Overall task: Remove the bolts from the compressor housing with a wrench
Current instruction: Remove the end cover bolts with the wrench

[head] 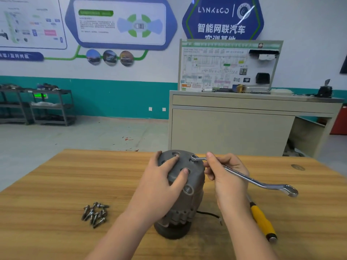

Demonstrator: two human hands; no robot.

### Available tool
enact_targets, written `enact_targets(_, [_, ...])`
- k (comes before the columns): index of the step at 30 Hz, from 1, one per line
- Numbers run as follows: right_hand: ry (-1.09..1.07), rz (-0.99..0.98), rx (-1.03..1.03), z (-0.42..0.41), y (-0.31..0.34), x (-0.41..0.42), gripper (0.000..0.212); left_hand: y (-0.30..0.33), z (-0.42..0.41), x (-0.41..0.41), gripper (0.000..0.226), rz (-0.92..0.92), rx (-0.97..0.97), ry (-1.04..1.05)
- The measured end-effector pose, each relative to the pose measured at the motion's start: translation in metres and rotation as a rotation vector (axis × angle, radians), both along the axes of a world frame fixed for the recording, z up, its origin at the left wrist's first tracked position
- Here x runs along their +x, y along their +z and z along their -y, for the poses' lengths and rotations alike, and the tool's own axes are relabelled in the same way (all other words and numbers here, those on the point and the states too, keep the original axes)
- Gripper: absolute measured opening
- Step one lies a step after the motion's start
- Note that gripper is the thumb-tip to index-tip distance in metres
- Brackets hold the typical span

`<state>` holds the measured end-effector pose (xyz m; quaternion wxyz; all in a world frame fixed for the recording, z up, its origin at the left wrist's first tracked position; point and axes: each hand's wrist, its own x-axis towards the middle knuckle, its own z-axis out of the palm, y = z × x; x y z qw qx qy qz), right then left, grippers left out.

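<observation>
Grey ribbed compressor housing [187,186] stands upright; left hand [159,186] lies flat atop, right hand [228,177] grips wrench [249,179].

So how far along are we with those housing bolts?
Done: a pile of removed bolts lies on the table. In hand: the right hand holds the wrench, its ring end on the compressor housing top; the left hand steadies it. Left: that bolt; others can't be counted.

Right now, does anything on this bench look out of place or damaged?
Nothing looks damaged. The removed bolts lie in a loose pile left of the compressor housing, and a yellow-handled screwdriver lies idle on the table.
</observation>
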<state>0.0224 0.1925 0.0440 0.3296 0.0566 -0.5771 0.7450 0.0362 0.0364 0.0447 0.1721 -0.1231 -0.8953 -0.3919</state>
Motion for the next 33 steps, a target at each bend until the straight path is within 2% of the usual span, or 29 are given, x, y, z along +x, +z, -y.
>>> enact_targets(2, [-0.058,0.004,0.046,0.004,-0.001,0.001,0.03,0.0,0.0,0.001,0.062,0.006,0.005,-0.005])
enact_targets(7, [-0.284,-0.027,0.347,0.017,0.001,0.012,0.033,-0.001,0.003,0.005,0.063,0.017,0.009,-0.013])
enact_targets(13, [-0.349,-0.037,0.432,0.026,0.009,0.019,0.035,0.003,0.008,0.01,0.067,0.061,-0.015,-0.03])
enact_targets(17, [-0.391,-0.016,0.572,0.032,0.01,0.025,0.04,0.012,0.008,0.013,0.066,0.008,-0.179,-0.027])
enact_targets(20, [-0.448,-0.01,0.71,0.037,0.009,0.031,0.043,0.028,0.009,0.013,0.072,0.007,-0.304,-0.11])
enact_targets(24, [-0.455,-0.076,0.712,0.032,0.006,0.038,0.041,0.041,0.016,0.006,0.071,0.17,-0.443,-0.234])
enact_targets(28, [-0.494,-0.172,0.677,0.029,-0.006,0.043,0.052,0.035,0.002,0.004,0.076,0.146,-0.563,-0.143])
enact_targets(33, [-0.506,-0.201,0.615,0.03,-0.01,0.038,0.031,0.026,-0.006,0.005,0.089,0.052,-0.602,-0.058])
